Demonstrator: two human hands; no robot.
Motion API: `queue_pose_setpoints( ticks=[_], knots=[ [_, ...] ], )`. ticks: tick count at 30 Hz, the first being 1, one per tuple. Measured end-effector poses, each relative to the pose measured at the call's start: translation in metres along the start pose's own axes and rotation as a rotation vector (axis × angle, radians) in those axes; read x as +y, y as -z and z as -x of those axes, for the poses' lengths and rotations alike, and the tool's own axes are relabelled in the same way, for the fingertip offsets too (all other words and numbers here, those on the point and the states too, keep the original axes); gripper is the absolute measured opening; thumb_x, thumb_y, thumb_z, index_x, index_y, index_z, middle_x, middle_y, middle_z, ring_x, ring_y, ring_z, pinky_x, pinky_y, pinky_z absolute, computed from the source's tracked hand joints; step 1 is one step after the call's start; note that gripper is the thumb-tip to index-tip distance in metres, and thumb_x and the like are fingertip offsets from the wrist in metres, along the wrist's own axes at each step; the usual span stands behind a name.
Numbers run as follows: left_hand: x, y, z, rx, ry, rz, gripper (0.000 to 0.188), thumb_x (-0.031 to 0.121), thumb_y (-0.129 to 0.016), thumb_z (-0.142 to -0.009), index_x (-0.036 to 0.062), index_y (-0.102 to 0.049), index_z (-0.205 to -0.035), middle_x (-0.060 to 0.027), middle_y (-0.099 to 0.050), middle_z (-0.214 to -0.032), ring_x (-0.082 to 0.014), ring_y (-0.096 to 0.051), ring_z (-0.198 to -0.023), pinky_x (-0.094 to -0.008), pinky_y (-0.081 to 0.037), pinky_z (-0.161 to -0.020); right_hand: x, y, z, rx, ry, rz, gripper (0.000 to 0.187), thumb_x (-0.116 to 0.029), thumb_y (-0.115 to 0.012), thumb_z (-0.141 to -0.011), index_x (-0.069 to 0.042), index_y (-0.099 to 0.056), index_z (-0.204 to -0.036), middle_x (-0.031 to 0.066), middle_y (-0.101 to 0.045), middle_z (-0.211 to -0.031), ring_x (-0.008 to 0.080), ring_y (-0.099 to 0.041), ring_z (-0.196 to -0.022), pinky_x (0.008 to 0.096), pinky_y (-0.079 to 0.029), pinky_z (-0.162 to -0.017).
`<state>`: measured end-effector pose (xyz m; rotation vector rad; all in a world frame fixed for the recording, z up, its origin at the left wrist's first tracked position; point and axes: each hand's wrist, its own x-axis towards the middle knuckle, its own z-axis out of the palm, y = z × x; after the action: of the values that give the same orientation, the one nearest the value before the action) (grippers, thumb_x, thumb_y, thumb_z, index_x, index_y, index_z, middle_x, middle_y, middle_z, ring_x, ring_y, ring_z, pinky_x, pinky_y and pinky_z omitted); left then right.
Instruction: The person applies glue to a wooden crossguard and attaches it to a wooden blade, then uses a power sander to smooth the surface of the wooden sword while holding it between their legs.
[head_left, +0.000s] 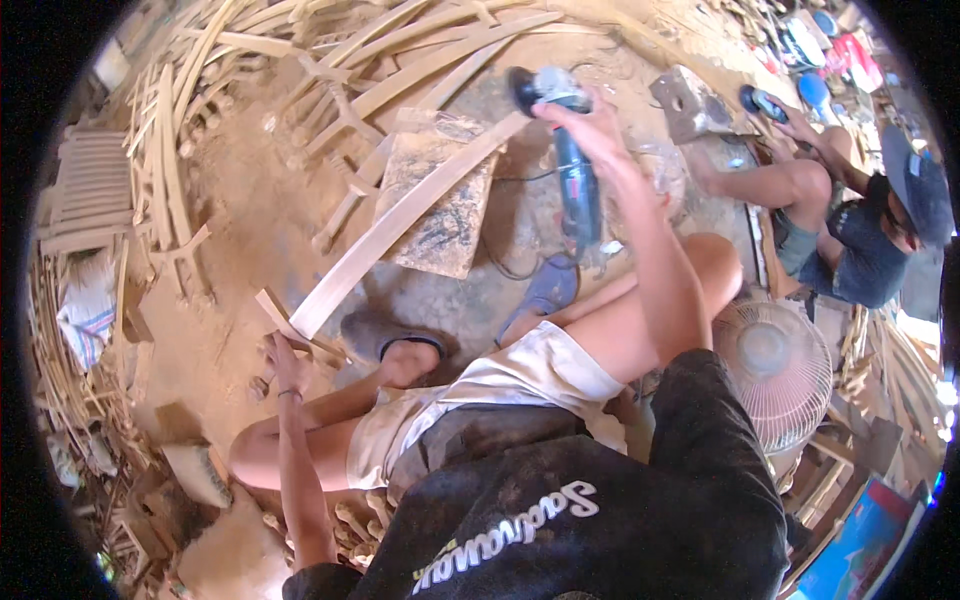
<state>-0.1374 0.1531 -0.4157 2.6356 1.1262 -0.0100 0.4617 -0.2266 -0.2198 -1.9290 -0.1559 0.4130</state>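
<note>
My right hand (600, 135) is wrapped around the head end of an angle grinder (577, 190), its body hanging toward me. The grinder's dark round disc (522, 91) is at the far end of a long, slightly curved pale wooden piece (405, 222); whether they touch I cannot tell. My left hand (289, 364) grips the near end of this piece, where a short crosspiece (275, 312) joins it; the fingers are partly hidden. The wooden piece slants across a worn, stained board (440, 225) on the ground.
Stacked wooden parts (400, 75) lie beyond and to the left. A stone-like block (692, 103) stands far right, near a seated co-worker (850, 225) with a power tool (768, 104). A round fan (768, 360) is at my right. A cable (495, 265) runs by the board.
</note>
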Motion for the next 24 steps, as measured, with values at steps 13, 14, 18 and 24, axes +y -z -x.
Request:
queue_pose_setpoints(
  ticks=[13,14,18,24],
  knots=[
    [0.101,0.008,-0.013,-0.659,0.198,0.892,0.055,0.028,-0.092,-0.092,-0.0011,-0.065,-0.129,-0.0161,-0.081,-0.104,-0.0209,-0.078,-0.099,-0.0345,-0.062,-0.08,-0.004,-0.068,0.09,-0.151,0.049,-0.114,0.091,-0.027,-0.1,-0.077,0.002,-0.056,-0.151,0.0142,-0.076,-0.118,0.0191,-0.075,-0.089,0.0353,-0.062,-0.085],
    [0.122,0.011,-0.019,-0.596,0.117,0.782,0.047,0.026,-0.091,-0.094,0.0006,-0.069,-0.127,-0.0144,-0.081,-0.111,-0.021,-0.078,-0.103,-0.0362,-0.062,-0.086,0.007,-0.068,0.09,-0.159,0.036,-0.134,0.091,-0.029,-0.101,-0.077,0.002,-0.056,-0.15,0.0138,-0.075,-0.119,0.0191,-0.075,-0.092,0.0357,-0.061,-0.088],
    [0.138,0.015,-0.03,-0.334,-0.066,0.367,0.033,0.031,-0.084,-0.097,0.0207,-0.081,-0.128,-0.0142,-0.082,-0.114,-0.0304,-0.079,-0.1,-0.0452,-0.061,-0.091,0.011,-0.086,0.103,-0.118,0.327,0.153,0.09,-0.037,-0.098,-0.081,0.0,-0.052,-0.149,0.0178,-0.072,-0.129,0.0271,-0.075,-0.104,0.0405,-0.058,-0.101],
    [0.191,0.002,-0.012,-0.312,0.128,0.211,0.041,0.041,-0.08,-0.097,0.025,-0.08,-0.135,-0.0236,-0.08,-0.11,-0.0459,-0.076,-0.104,-0.0502,-0.061,-0.086,-0.017,-0.122,0.157,-0.485,0.308,0.698,0.086,-0.042,-0.086,-0.088,-0.02,-0.044,-0.16,0.0269,-0.078,-0.103,0.0484,-0.077,-0.099,0.0538,-0.062,-0.089]
  ],
)
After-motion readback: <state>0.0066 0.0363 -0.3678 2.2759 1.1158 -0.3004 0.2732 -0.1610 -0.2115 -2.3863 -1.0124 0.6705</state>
